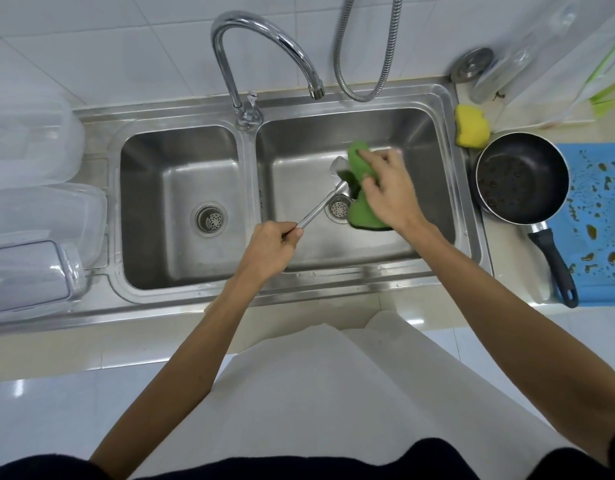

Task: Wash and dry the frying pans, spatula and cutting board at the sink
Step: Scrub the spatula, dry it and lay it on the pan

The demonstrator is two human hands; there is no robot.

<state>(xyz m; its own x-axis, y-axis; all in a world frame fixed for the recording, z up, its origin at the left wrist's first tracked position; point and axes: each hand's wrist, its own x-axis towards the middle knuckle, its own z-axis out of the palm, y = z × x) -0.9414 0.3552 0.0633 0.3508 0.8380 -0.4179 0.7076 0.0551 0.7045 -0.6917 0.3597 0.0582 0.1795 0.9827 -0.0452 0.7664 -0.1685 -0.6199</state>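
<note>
Scrubbing was underway: left hand point(271, 249) gripped the spatula point(321, 209) handle, right hand point(385, 188) pressed a green cloth point(359, 213) onto its blade; rinsing probably came next.

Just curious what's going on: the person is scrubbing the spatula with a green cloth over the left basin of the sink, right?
Not quite. In the head view the spatula and green cloth are over the right basin, not the left.

around the sink

a curved chrome faucet point(264, 46) is arching over the divider of the double steel sink point(181, 275). a metal hose point(368, 64) is hanging against the tiled wall. a yellow sponge point(471, 125) is sitting at the right rim. clear plastic containers point(32, 209) are being kept stacked at the left.
</note>
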